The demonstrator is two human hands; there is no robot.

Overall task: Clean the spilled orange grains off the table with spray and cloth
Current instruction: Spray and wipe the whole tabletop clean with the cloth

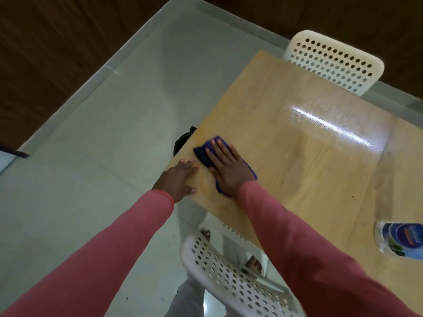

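Head view, from the left: your left hand lies flat at the counter edge, fingers spread and holding nothing, likely placed to catch what comes off. Just beside it, your right hand presses the blue cloth onto the wood with its fingers splayed wide across the fabric rather than gripping it. Keep that palm pressure even and draw the cloth toward the waiting hand in one stroke so grains gather instead of scattering. Farther right, a couple of orange grains sit well apart from the cloth, so plan a pass there. At the far right the spray bottle rests on the counter, untouched.
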